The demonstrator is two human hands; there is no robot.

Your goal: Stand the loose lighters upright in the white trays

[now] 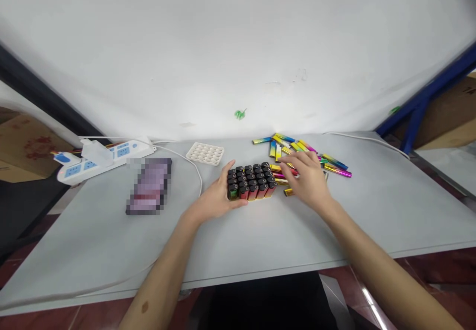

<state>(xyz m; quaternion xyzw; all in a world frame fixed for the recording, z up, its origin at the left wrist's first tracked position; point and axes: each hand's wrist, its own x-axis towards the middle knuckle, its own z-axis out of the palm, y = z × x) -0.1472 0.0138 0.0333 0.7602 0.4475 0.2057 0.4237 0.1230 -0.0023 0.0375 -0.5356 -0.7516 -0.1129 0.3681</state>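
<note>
A block of several upright lighters (253, 183) with black tops and red, green and gold bodies stands near the middle of the grey table. My left hand (219, 193) grips its left side, thumb along the front and fingers behind. To the right, my right hand (305, 173) reaches over a loose pile of shiny metallic sleeves (278, 151) in yellow, blue, pink and green. Its fingers are bent down among the pieces beside the block, and whether they pinch one is hidden.
A white tray with round hollows (206, 154) lies behind and left of the block. Farther left are a blurred phone (150, 186) and a white power strip (107, 161) with cables. A white wall (223, 62) rises behind the table (238, 250).
</note>
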